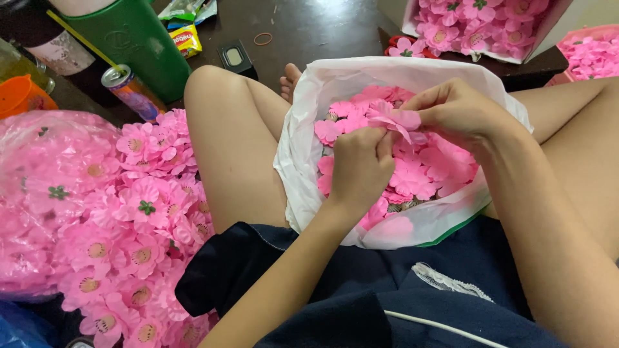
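Both hands, the left hand (358,169) and the right hand (454,111), are pinching one pink petal piece (398,121) over the white bag (303,154) on the lap; pulling hard is probably risking a tear.

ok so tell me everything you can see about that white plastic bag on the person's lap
The white plastic bag is thin and crinkled, with a green strip along its lower edge. It sits open on the lap between the bare legs, its mouth rolled wide. It is filled with loose pink flower petals. The left hand and right hand hover over the opening, pinching one pink petal piece between them.
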